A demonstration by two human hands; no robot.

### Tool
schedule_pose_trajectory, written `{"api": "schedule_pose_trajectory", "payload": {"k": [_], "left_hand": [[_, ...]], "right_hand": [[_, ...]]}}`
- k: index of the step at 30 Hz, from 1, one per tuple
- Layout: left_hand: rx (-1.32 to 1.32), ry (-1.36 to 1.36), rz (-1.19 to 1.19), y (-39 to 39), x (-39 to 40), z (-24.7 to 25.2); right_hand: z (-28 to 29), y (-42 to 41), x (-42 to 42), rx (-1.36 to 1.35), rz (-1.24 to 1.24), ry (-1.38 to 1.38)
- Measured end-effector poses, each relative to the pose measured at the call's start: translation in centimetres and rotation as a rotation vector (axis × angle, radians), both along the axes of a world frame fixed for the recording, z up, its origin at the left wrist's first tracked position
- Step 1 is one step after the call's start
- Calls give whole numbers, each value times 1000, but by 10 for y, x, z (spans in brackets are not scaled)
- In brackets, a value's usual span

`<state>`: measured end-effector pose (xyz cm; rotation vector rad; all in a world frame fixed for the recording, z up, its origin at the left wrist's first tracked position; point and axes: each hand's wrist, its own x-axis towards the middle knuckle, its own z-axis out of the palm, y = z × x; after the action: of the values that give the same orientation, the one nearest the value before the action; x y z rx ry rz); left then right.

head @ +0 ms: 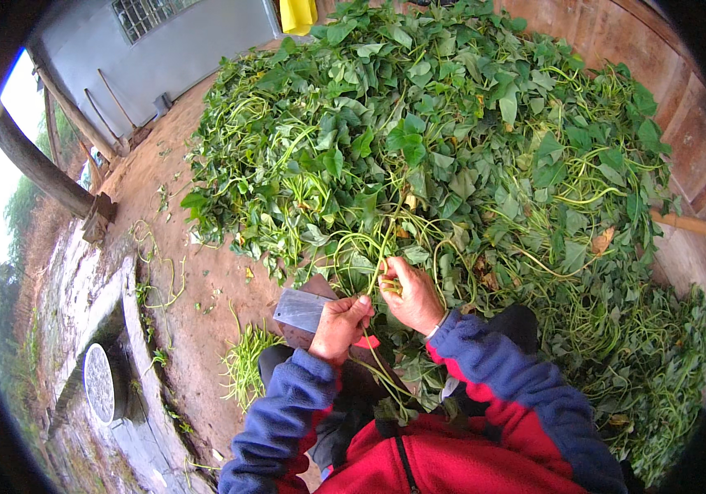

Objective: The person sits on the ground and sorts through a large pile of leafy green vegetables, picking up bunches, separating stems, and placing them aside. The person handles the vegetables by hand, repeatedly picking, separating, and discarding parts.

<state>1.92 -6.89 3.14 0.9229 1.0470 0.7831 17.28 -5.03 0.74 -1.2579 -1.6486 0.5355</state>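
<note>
A long green leafy vine (pixel 379 265) runs from the heap between my hands and hangs down over my lap. My left hand (pixel 342 324) grips it with thumb and fingers, just above a cleaver-like metal blade (pixel 303 309) that lies on a dark block. Slightly higher and to the right, my right hand (pixel 411 296) has its fingers curled around green stems of the vine. Before me rises a large heap of cut leafy vines (pixel 415 142). A small pile of bare green stems (pixel 248 361) lies on the ground to the left of my knee.
Loose vine strands (pixel 168 278) lie on the earth floor at the left. Beyond a concrete ledge (pixel 143 346) stands a round metal basin (pixel 101 384). Wooden posts (pixel 50 163) and long-handled tools (pixel 117 99) are at the upper left. A wooden panel wall (pixel 624 37) borders the heap at the right.
</note>
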Motion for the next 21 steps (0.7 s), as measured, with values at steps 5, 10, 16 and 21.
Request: {"api": "schedule_pose_trajectory", "payload": {"k": [5, 10, 16, 21], "left_hand": [[44, 97, 8, -2, 6, -9], [262, 281, -62, -2, 8, -19], [265, 332, -148, -1, 2, -25], [190, 172, -87, -1, -3, -23]], "right_hand": [[1, -1, -3, 109, -132, -181], [0, 2, 1, 134, -126, -290], [-2, 5, 10, 59, -41, -263], [-11, 7, 21, 1, -3, -157]]}}
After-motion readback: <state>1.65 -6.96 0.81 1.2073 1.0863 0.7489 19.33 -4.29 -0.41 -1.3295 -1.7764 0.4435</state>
